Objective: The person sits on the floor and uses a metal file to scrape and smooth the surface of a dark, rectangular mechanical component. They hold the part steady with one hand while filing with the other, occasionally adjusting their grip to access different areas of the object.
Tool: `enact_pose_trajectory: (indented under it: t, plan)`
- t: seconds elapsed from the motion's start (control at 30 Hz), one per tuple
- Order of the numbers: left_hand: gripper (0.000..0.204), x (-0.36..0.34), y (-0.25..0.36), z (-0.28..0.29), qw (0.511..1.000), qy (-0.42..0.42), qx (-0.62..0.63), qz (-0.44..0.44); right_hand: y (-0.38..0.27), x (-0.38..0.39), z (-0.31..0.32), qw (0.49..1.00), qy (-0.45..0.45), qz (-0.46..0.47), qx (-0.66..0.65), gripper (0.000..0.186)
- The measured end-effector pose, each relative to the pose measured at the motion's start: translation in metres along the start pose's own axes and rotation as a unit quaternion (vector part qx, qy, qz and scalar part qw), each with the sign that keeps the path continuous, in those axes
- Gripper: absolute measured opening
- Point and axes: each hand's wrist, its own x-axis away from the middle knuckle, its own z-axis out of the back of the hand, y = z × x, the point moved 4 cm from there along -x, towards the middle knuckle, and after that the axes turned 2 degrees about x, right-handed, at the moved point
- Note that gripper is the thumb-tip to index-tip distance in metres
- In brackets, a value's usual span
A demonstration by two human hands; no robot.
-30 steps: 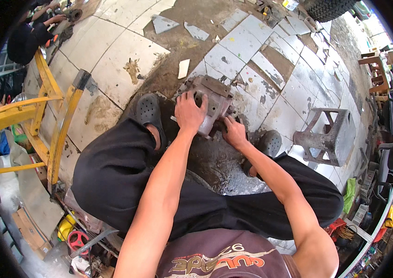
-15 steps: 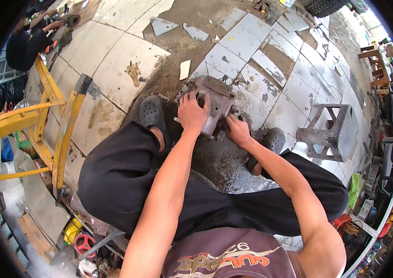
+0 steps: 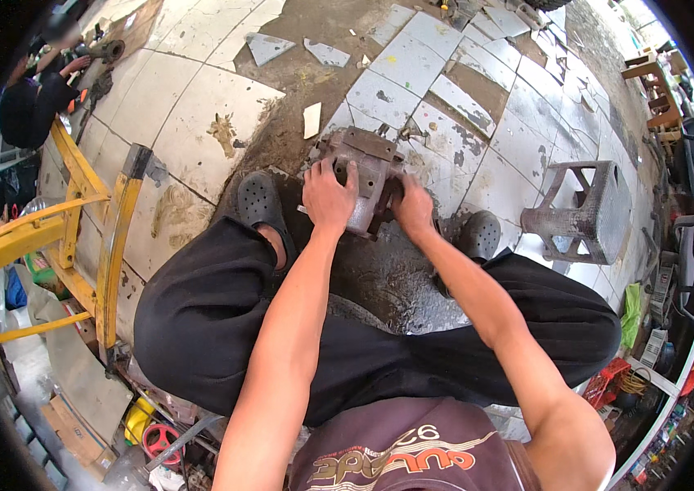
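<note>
A grimy grey metal engine block (image 3: 363, 168) rests on the oily floor between my feet. My left hand (image 3: 326, 196) grips its near left side, fingers curled over the top edge. On the block's right side sits my right hand (image 3: 414, 209), fingers wrapped around a part I cannot make out. Both forearms reach down from the lower edge over my black trousers (image 3: 224, 311). Grey perforated clogs (image 3: 258, 200) (image 3: 478, 235) flank the block.
A dirty grey plastic stool (image 3: 584, 213) stands to the right. A yellow steel frame (image 3: 93, 237) lies at left. Broken white floor tiles (image 3: 412, 74) and bare dirt surround the block. Another person (image 3: 40, 102) crouches at upper left. Clutter lines the right edge.
Both hands have shifted slightly on the block; the view has drawn a little closer and the block sits nearer between my feet.
</note>
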Motion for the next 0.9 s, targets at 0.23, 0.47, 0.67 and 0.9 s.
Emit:
enact_pose_trajectory:
  t: [0.23,0.47,0.67,0.9]
  plan:
    - [0.052,-0.005,0.000,0.002,1.000,0.006,-0.019,0.002,-0.005,0.005,-0.002,1.000,-0.018,-0.024,0.006,0.037]
    - [0.051,-0.011,0.002,-0.001,1.000,0.028,0.002,-0.008,-0.005,0.012,-0.004,0.999,0.016,0.035,-0.024,0.052]
    - [0.052,-0.003,0.000,0.002,1.000,0.004,-0.018,0.012,-0.027,0.033,-0.012,0.997,-0.012,-0.074,-0.011,0.054]
    - [0.053,-0.002,0.003,0.002,1.000,-0.009,-0.006,0.012,0.008,-0.018,0.000,0.985,0.011,-0.174,-0.011,0.045]
